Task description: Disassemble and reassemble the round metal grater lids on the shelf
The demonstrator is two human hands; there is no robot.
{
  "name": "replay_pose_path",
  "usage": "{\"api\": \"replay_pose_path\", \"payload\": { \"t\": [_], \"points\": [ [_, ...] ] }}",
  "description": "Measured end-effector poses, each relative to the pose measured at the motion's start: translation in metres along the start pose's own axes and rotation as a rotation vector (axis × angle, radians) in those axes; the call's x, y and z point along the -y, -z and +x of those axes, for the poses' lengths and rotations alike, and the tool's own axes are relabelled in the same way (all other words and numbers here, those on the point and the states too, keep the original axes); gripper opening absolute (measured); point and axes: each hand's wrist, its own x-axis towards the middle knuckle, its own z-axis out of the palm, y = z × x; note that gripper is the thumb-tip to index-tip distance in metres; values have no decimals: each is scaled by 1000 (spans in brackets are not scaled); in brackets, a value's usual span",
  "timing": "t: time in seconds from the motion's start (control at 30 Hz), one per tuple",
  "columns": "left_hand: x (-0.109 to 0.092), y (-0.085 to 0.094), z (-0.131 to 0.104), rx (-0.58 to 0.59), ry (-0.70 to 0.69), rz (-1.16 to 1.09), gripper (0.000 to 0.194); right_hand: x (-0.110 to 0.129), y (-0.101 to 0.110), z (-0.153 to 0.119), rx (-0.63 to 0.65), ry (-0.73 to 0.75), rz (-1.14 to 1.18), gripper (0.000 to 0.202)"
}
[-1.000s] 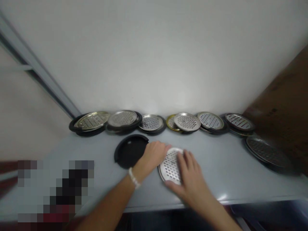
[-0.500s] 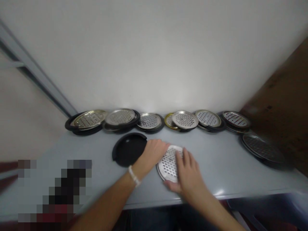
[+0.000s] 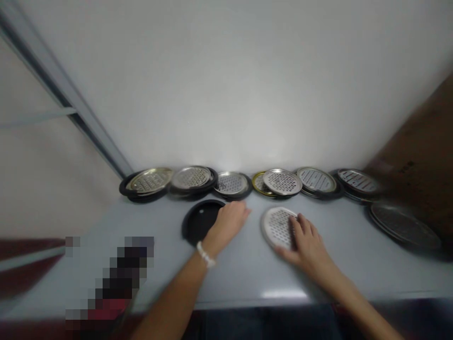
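Note:
My right hand (image 3: 308, 243) is on a round metal grater plate (image 3: 278, 226) with rows of slots, lying on the grey table. Its thumb is at the near edge and its fingers lie over the right side. My left hand (image 3: 230, 221), with a white bracelet at the wrist, is apart from the plate. Its fingers are curled in, and whatever they may hold is hidden. Behind that hand sits a round black holder (image 3: 198, 224) with a raised rim, partly covered by the hand and wrist.
Along the wall stand several stacks of round grater plates and black holders, among them a gold-rimmed plate (image 3: 260, 183) and a silver one (image 3: 282, 182). A darker stack (image 3: 403, 224) lies at the right, beside a brown cardboard box (image 3: 421, 156). At the left is a blurred-out patch (image 3: 116, 278).
My left hand has come off the grater plate, and a gap shows between them. The plate has shifted right with my right hand. The whole view has also shifted.

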Motion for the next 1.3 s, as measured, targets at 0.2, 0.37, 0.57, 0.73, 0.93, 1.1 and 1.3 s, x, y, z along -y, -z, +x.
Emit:
{"api": "replay_pose_path", "payload": {
  "t": [0.2,0.37,0.57,0.73,0.93,1.1,1.3],
  "points": [
    [6,-6,3,5,-56,-153,18,-14,-2,9,-72,12,17,80],
    [5,-12,7,-40,-117,-363,17,4,10,21,-159,75,108,62],
    [-6,0,12,-92,-116,-842,9,35,37,73,44,370,234,33],
    [-4,6,15,-116,-26,-1196,18,43,33,105,60,343,573,25],
    [-8,2,13,-105,41,-1211,21,35,21,101,62,317,658,20],
    [-13,5,13,-97,-1,-1044,21,32,25,97,50,268,728,15],
    [25,35,-7,-190,35,-295,25,40,25,99,86,83,995,12]
  ]
}}
